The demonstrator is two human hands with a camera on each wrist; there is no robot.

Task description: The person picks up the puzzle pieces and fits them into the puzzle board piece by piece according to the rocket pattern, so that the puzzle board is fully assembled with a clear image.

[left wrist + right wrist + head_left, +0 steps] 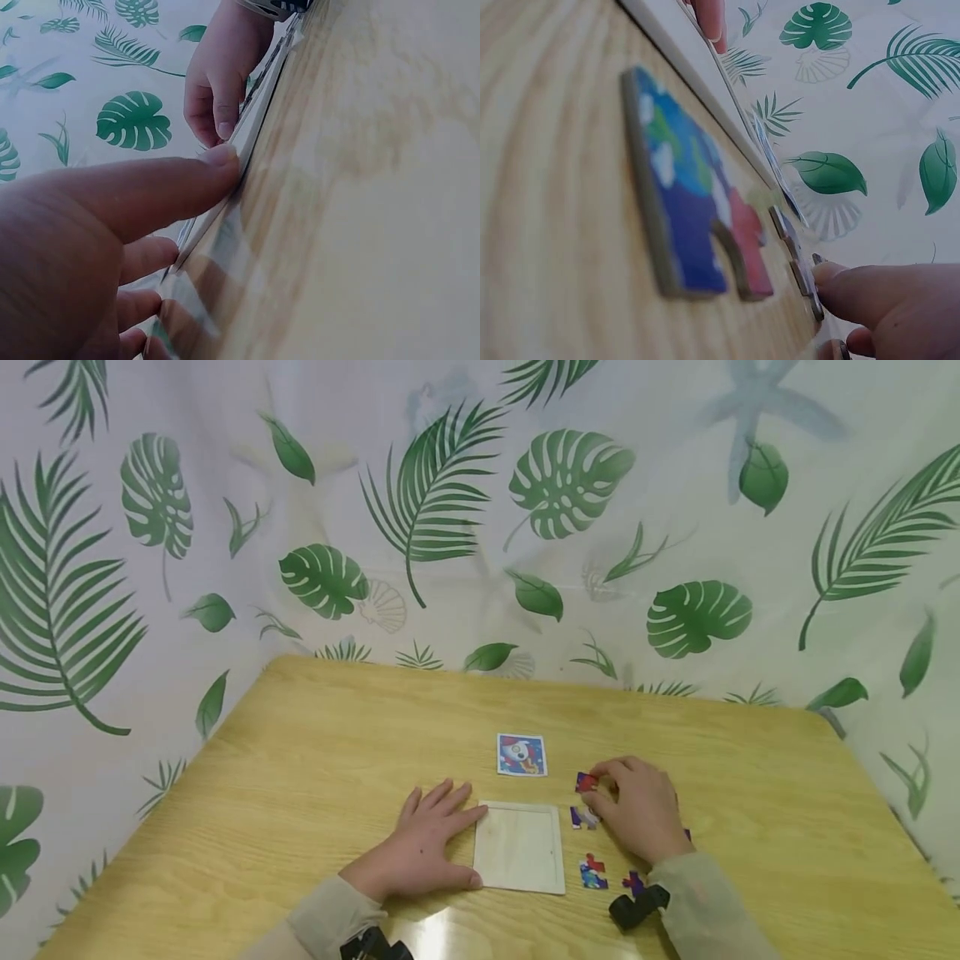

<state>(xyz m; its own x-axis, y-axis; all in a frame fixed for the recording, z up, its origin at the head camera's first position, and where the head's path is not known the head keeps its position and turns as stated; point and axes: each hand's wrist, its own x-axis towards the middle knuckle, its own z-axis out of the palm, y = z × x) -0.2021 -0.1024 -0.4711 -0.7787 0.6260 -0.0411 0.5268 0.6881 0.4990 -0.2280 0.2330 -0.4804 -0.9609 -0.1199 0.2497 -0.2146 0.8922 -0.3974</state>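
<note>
A shallow wooden puzzle tray (pixel 519 847) with a raised rim lies on the table. My left hand (pixel 427 843), fingers spread, rests at its left edge; thumb and index finger touch the rim. In the left wrist view the left thumb (pixel 172 187) lies along that edge. To the tray's right, my right hand (pixel 637 806) pinches a red and purple puzzle piece (pixel 587 782) between thumb and index finger, low over the table. Just below it lies a purple and white piece (pixel 583 817). A blue and red piece (pixel 682 187) lies nearer the right wrist.
A square picture card (pixel 522 755) with a white cartoon figure on blue lies behind the tray. Another purple piece (pixel 633 883) is near the right wrist, and part of one more shows beside the right hand. A leaf-patterned curtain (pixel 450 527) hangs behind the wooden table (pixel 337 735).
</note>
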